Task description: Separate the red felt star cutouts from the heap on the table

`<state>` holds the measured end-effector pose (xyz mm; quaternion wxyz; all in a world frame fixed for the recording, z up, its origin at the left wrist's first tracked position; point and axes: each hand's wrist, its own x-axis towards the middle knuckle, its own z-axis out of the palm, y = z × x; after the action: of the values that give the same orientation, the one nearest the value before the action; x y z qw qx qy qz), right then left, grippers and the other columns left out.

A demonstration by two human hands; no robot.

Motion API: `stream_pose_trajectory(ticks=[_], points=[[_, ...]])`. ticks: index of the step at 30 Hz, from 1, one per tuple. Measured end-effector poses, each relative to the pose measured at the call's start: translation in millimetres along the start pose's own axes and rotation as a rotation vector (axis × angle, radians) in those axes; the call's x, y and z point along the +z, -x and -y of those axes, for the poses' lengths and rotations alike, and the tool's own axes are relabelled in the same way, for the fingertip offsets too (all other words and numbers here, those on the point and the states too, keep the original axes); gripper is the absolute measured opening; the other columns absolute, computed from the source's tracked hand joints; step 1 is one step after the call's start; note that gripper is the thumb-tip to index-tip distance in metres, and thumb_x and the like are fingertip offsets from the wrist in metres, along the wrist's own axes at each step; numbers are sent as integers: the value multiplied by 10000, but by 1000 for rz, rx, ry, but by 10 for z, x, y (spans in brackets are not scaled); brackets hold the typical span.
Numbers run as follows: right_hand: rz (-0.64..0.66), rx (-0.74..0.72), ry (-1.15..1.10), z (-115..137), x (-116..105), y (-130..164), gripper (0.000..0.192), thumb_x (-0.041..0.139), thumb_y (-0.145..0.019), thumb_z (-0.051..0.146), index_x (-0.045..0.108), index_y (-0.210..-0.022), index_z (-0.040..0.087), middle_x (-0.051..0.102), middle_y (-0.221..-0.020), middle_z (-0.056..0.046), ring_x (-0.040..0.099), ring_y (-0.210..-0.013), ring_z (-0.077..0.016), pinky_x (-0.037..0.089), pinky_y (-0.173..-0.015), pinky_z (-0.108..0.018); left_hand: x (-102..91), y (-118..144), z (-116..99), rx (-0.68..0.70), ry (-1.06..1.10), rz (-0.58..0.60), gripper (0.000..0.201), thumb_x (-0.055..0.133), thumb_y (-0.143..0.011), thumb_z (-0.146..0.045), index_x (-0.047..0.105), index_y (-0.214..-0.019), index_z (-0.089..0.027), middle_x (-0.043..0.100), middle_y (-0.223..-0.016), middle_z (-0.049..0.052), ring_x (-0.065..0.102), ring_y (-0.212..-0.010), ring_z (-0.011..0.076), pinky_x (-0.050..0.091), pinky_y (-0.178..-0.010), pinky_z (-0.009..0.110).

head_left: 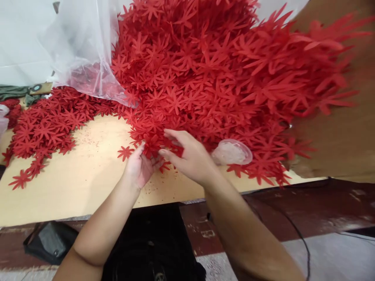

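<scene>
A huge heap of red flower-shaped cutouts [205, 70] covers the far half of a tan board table [82, 183]. My left hand [139, 166] is palm-up at the heap's near edge, its fingers curled around a few red cutouts [152, 148]. My right hand [189, 156] is beside it, fingers spread and reaching into the same small bunch from the right. Both hands touch the cutouts between them. One loose red cutout [125, 152] lies just left of my left hand.
A clear plastic bag [84, 58] with more cutouts lies at the back left. A smaller spread of cutouts [43, 128] is at the left. A small clear plastic dish [233, 152] sits right of my right hand. A dark bag [49, 240] lies on the floor.
</scene>
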<state>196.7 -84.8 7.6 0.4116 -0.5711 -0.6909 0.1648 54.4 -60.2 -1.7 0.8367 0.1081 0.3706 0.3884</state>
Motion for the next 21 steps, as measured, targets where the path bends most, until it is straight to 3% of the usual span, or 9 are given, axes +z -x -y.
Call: stream_pose_trajectory(ticks=[4,8,13,17,21], points=[[117,209,-307,9,402,-107,226,594,-771,262,650,-964,158,695,-901,-88,663,-841,-221,537,-797,-393,-28,48,23,-3,-42,-7,280,378,-933,-350,608,-948,-192,689,-992,67,642,-965,194,465,-927,375],[86,323,-498,-49,439,-105,143,591,-752,273,648,-835,173,674,-740,-42,632,-671,-177,523,-646,-331,-124,33,33,1,-116,46,333,424,-917,-447,634,-935,-189,685,-977,71,637,-960,207,466,-909,386],[-31,323,-523,-150,402,-86,212,631,-739,370,665,-824,179,670,-778,-51,622,-742,-181,517,-731,-362,-194,-34,80,259,-276,-51,219,749,-703,-291,665,-869,-174,671,-875,19,608,-884,153,437,-892,313],[-118,277,-468,-139,470,-76,214,652,-721,384,671,-777,178,646,-805,-53,613,-779,-178,499,-747,-350,-184,-41,71,345,-249,-41,273,799,-611,-227,646,-830,-172,649,-798,-22,584,-751,100,448,-808,272],[-144,301,-484,-60,519,-68,202,624,-748,379,627,-728,178,603,-658,-8,564,-641,-139,482,-663,-307,-189,-47,49,373,-245,-20,273,816,-565,-212,627,-754,-159,605,-685,-47,542,-635,68,431,-678,225]])
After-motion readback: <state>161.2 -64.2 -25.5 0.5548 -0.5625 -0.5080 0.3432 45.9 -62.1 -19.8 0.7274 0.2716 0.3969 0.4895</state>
